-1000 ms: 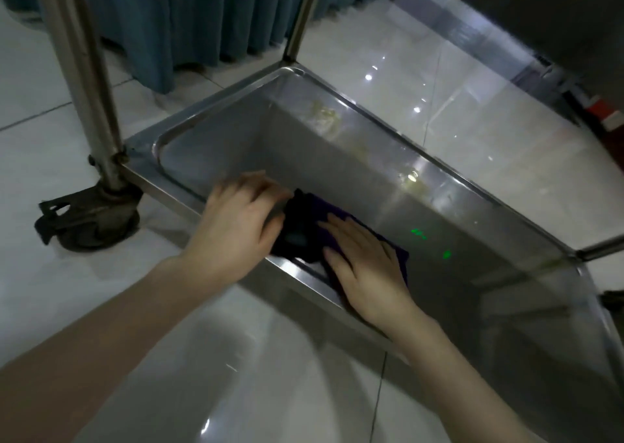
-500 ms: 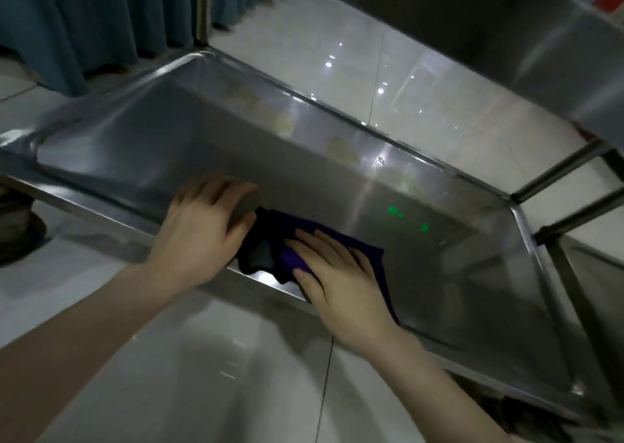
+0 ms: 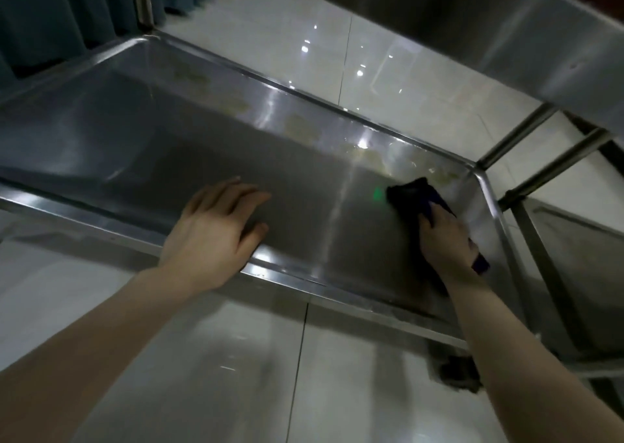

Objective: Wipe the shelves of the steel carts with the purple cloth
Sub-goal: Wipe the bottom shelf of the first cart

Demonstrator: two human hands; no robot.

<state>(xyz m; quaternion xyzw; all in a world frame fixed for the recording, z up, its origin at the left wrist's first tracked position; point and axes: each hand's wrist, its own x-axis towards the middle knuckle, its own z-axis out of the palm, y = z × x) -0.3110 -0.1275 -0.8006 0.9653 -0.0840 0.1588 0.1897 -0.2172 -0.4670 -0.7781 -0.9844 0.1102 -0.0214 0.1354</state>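
Right hand (image 3: 445,240) is pressing flat-fingered on crumpled purple cloth (image 3: 413,194), atop shiny steel cart shelf (image 3: 135,122). Left hand (image 3: 216,230) (fingers straight, empty) is resting well leftward.

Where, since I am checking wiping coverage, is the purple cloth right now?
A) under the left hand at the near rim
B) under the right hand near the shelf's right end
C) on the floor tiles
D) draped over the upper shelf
B: the right hand presses the purple cloth onto the steel cart shelf near its right end, while the left hand rests on bare steel.
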